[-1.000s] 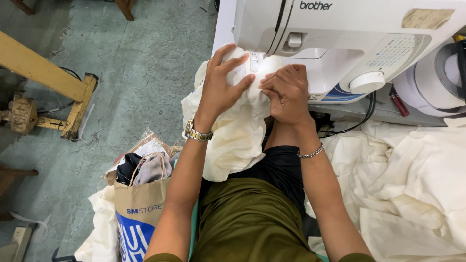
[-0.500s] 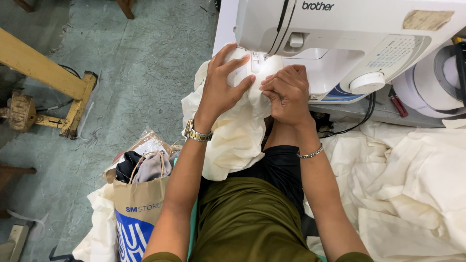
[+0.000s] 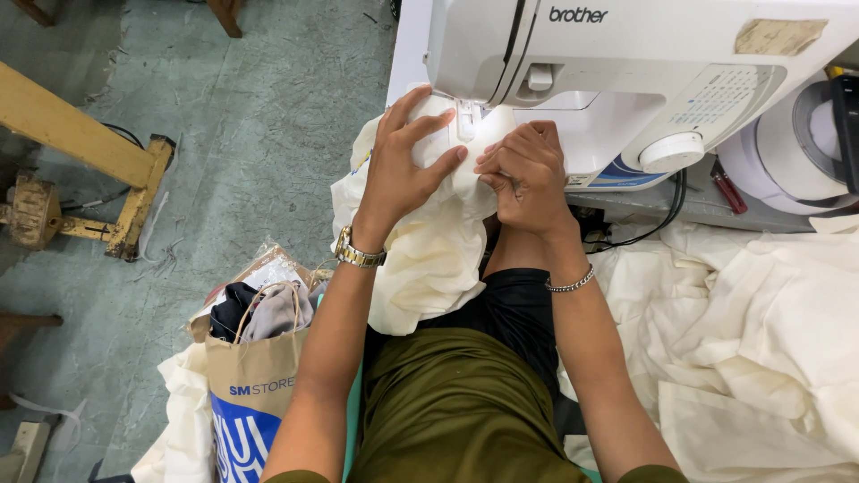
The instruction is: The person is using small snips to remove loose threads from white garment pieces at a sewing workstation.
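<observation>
While the white sewing machine (image 3: 626, 80) sits at the top of the head view, both hands work just below its needle end. Cream cloth (image 3: 429, 250) is bunched under the machine there and hangs down from it onto the person's lap. Left hand (image 3: 403, 170) lies flat on the cloth with its fingers spread wide, pressing it and not gripping. Right hand (image 3: 528, 174) is just beside it, fingers curled tight, pinching a fold of the same cloth. More cream cloth (image 3: 761, 331) is piled below the machine's right end. A paper shopping bag (image 3: 255, 394) full of clothes stands far below the machine, to the left.
</observation>
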